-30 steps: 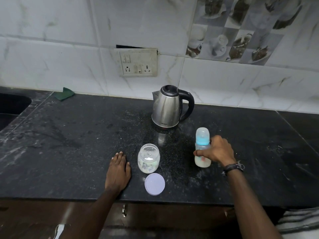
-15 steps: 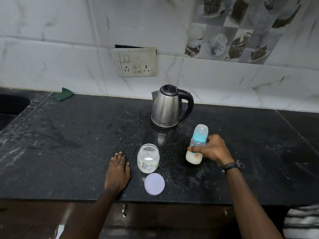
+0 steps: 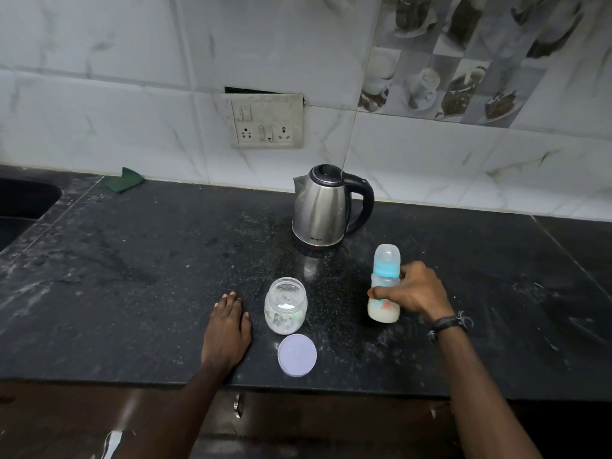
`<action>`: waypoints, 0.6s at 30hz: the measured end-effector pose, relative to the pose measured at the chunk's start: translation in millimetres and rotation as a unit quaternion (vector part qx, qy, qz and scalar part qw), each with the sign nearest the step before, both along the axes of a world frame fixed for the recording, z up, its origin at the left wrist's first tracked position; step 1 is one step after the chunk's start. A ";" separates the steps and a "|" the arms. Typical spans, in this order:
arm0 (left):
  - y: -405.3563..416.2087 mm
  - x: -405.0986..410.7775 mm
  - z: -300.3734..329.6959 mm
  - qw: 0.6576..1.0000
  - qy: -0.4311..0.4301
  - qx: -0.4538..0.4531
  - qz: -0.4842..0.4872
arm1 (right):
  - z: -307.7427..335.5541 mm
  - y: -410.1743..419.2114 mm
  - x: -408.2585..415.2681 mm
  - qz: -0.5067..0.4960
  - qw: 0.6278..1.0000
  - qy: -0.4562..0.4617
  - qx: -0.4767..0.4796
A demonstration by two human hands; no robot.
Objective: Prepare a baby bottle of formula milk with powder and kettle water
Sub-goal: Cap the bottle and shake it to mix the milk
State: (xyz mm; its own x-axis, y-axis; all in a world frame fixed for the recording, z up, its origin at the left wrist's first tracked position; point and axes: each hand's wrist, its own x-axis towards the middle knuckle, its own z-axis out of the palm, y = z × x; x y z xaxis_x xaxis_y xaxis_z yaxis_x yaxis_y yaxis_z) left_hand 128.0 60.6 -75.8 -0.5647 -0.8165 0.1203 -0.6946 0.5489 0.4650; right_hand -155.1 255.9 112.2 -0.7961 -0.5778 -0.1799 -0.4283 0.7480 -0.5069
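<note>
At the front edge of a dark stone counter [image 3: 99,293], a lilac lid [image 3: 297,355] is seen lying flat, just in front of the clear powder jar [image 3: 285,305] it appears to belong to; the jar is left uncovered, with a little white powder visible inside. The left hand [image 3: 227,329] is laid flat on the counter just beside the jar, fingers straight and holding nothing, apparently as a brace. To the right, the baby bottle [image 3: 384,284] is gripped around its middle by the right hand [image 3: 412,293], thumb and fingers curled round it. The bottle is capped, with a blue collar, is held roughly upright, and shows milky liquid in its lower part; whether its base touches the counter cannot be told. Judged from this, filling is done and the mixing or setting-down stage has been reached. Behind both stands a steel kettle [image 3: 323,212], handle turned to the right, well apart from the bottle. Open counter is left to the right and far left, where a sink [image 3: 23,200] is cut in. A green cloth [image 3: 126,183] and a wall socket [image 3: 266,120] are seen at the back.
</note>
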 end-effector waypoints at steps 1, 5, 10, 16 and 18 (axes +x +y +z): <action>0.0 -0.2 0.4 1.000 0.000 0.002 0.000 | 1.4 -0.2 0.2 -0.004 1.000 0.020 0.007; 0.7 0.8 0.4 1.000 0.001 0.001 0.001 | -1.4 -0.5 -2.0 0.007 1.000 -0.013 -0.025; 0.9 0.7 1.5 1.000 -0.001 0.005 0.003 | -1.5 1.3 -3.9 -0.002 0.999 -0.009 -0.036; 1.3 1.7 1.7 1.000 -0.003 0.006 0.000 | -0.6 3.3 -4.6 0.011 0.999 -0.012 -0.048; 0.2 1.8 1.7 1.000 0.001 0.000 -0.001 | 0.2 2.8 -5.3 0.015 0.998 -0.040 -0.051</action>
State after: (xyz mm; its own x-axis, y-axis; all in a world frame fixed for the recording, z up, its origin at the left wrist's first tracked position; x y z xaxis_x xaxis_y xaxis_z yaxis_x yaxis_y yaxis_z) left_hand 129.8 60.8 -74.1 -0.5657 -0.8156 0.1211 -0.6933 0.5500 0.4657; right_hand -160.4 258.6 112.3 -0.7644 -0.6190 -0.1803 -0.4048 0.6785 -0.6130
